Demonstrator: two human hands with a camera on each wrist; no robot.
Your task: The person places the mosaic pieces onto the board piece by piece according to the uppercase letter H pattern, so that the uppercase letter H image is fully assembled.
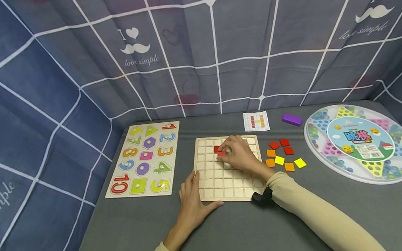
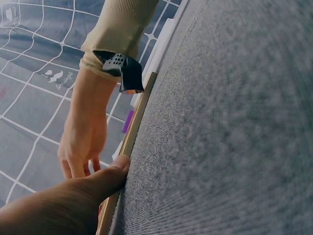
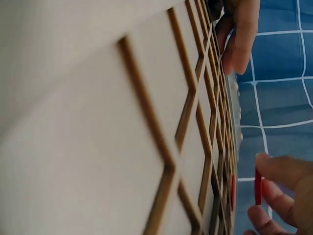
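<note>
A grey counter (image 1: 253,232) carries the wooden grid board (image 1: 213,181). The left hand (image 1: 192,202), grip spread, touches the board's near-left corner; the right hand's (image 1: 240,154) grip pinches a red tile (image 3: 258,187) above the board, near another red tile (image 1: 216,149) lying there.

Long cream sleeves (image 1: 319,207) are worn with boxy black wrist devices (image 2: 131,74).

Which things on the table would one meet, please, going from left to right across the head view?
Number puzzle board → wooden grid board → pattern card → purple block → round game box.
</note>
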